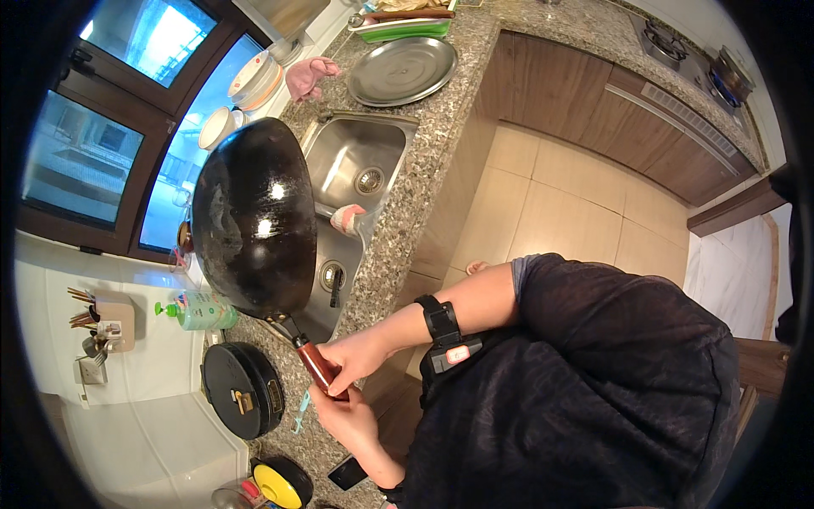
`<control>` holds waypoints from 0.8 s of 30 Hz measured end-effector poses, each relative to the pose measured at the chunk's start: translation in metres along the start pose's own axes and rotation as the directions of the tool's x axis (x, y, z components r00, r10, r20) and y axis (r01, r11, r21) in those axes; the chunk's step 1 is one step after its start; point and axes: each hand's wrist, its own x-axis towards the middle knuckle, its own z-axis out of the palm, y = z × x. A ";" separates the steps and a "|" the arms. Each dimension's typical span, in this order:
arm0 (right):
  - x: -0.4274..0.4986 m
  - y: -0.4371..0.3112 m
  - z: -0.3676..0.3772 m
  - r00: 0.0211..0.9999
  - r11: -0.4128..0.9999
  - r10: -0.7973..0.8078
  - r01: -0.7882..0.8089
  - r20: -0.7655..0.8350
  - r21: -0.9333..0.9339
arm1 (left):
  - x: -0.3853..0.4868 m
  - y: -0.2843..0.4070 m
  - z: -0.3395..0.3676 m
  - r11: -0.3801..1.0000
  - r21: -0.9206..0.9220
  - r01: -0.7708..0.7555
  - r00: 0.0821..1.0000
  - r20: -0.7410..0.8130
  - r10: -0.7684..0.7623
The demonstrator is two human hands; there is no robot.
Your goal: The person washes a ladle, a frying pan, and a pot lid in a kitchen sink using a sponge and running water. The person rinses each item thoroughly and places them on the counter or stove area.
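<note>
A large black wok (254, 216) is tilted over the sink with its dark, rounded underside towards me. Glossy highlights lie across that underside; the inside of the wok is hidden. My right hand (357, 364) is wrapped around the reddish-brown wooden handle (313, 364). Just below it, my left hand (348, 417) grips the handle's end. Part of the near steel sink basin (308, 321) is covered by the wok, and a small black object (336, 294) sits at its drain. A pink-and-white cloth or sponge (348, 219) rests on the divider beside the other basin (331, 143).
A round metal lid (404, 70) and a pink cloth (311, 77) lie past the sink. Stacked bowls (251, 81) line the windowsill. A green pump bottle (205, 310), black round electric pan (238, 391), light-blue peeler (301, 412) and phone (348, 472) are nearby. A pot (731, 73) stands over a blue flame.
</note>
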 end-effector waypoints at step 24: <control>-0.008 -0.011 -0.019 0.995 0.996 -0.088 0.086 -0.047 -0.027 | 0.007 0.022 0.012 0.998 0.032 -0.052 0.998 -0.028 0.053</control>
